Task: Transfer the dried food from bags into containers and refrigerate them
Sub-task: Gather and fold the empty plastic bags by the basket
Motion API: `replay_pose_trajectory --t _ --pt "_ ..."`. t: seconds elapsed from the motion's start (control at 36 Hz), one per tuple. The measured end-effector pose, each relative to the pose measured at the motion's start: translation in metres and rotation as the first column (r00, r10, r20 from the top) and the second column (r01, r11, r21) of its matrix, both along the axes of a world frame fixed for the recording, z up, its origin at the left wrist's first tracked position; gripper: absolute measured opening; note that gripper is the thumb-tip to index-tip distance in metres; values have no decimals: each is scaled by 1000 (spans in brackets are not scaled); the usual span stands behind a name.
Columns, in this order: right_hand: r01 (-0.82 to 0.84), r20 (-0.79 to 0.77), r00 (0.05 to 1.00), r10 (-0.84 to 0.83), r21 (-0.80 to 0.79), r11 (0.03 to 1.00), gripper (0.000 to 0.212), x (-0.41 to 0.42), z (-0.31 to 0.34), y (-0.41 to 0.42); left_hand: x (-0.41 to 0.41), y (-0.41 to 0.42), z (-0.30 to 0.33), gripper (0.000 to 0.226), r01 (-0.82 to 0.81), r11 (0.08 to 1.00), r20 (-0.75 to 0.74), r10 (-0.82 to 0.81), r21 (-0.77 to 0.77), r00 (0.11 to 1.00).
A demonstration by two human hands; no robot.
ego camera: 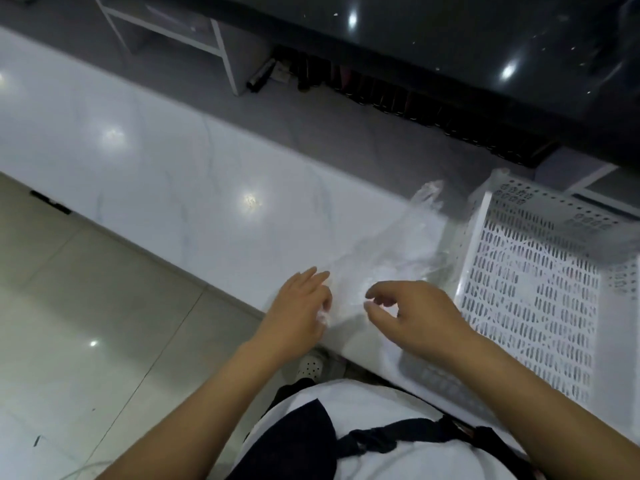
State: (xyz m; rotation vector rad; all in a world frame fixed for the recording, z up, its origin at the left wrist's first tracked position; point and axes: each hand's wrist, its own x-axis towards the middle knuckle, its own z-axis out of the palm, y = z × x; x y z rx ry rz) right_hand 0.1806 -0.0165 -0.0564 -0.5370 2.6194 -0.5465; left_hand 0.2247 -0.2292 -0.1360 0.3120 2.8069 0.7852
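Observation:
A clear, empty-looking plastic bag (391, 247) lies stretched across the white marble counter (166, 174), its far end crumpled near the basket. My left hand (298, 306) pinches the bag's near edge at the counter's front edge. My right hand (412, 310) hovers just right of it, over the bag, fingers curled and apart with nothing clearly between them. No dried food or container is visible.
A white perforated plastic basket (533, 289) stands on the counter at the right, close to my right hand. Behind the counter are a dark glossy surface (450, 46) and a row of dark bottles (398, 98). Tiled floor (69, 323) lies at the left.

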Motion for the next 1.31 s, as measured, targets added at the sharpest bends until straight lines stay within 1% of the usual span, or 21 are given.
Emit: replay_pose_trajectory --t 0.03,0.08,0.14,0.17,0.19,0.25,0.28,0.33,0.39,0.44,0.5,0.53,0.61,0.72,0.78,0.86,0.92,1.0,1.08,1.11,1.31 --pt "24 -49 998 -27 -74 997 38 2 4 1 3 -1 -8 22 30 999 32 -29 -32 999" --pt "-36 -193 981 0 -183 982 27 2 5 -2 8 -3 -21 28 98 991 55 -94 -88 994" --pt "-144 -283 955 88 -183 973 35 -1 -2 -12 12 -6 -28 39 138 984 55 -132 -114 990" --pt "-191 -294 944 149 -119 974 42 -4 -6 -17 13 -7 -30 50 141 984 55 -136 -107 989" --pt "-221 -295 932 209 -4 975 50 -7 -11 -24 15 -8 -31 62 140 986 54 -135 -92 989" --pt "-219 -252 921 295 291 931 64 -14 -25 -33 17 -10 -31 75 137 989 46 -135 -60 990" --pt "-207 -213 927 308 397 894 66 -18 -33 -34 17 -12 -31 71 135 990 41 -133 -44 990" --pt "-160 -111 961 252 522 838 68 -24 -50 -29 17 -14 -33 52 131 991 36 -130 -26 991" --pt "-114 -31 986 165 595 795 67 -25 -62 -16 18 -16 -35 38 129 991 28 -128 -30 991" --pt "-80 -10 994 110 618 782 67 -22 -70 -3 20 -17 -40 29 112 994 12 -112 -12 994" --pt "-66 -19 995 99 624 779 67 -18 -73 2 21 -18 -42 20 84 996 5 -84 14 996" --pt "-65 -27 994 105 628 775 67 -17 -73 1 20 -17 -42 22 62 997 10 -62 35 998" --pt "-76 -43 990 135 647 759 69 -17 -65 -7 17 -9 -29 46 -57 992 40 52 117 998" --pt "-42 -96 987 128 616 787 69 -21 -38 -19 5 11 -7 51 -223 971 -26 226 81 974" --pt "45 -223 971 87 526 849 64 -25 -22 -22 -4 22 0 52 -268 962 -45 270 49 962" --pt "165 -400 916 -40 283 945 58 -31 -10 -31 -12 40 -2 57 -264 964 -35 263 -37 964" --pt "182 -376 920 -105 175 967 57 -34 -18 -42 -12 50 -13 61 -239 965 -1 241 -112 971" --pt "222 -181 967 -181 240 945 59 -37 -56 -56 -6 53 -34 64 -204 954 41 218 -222 975" --pt "364 -8 926 -377 289 886 62 -37 -94 -53 1 45 -50 64 -184 939 5 194 -290 981" --pt "388 -5 914 -405 292 874 63 -35 -103 -51 2 40 -53 64 -186 939 -10 192 -289 981" --pt "404 -154 914 -376 241 883 63 -29 -126 -34 12 16 -55 69 -195 942 -65 184 -274 981"
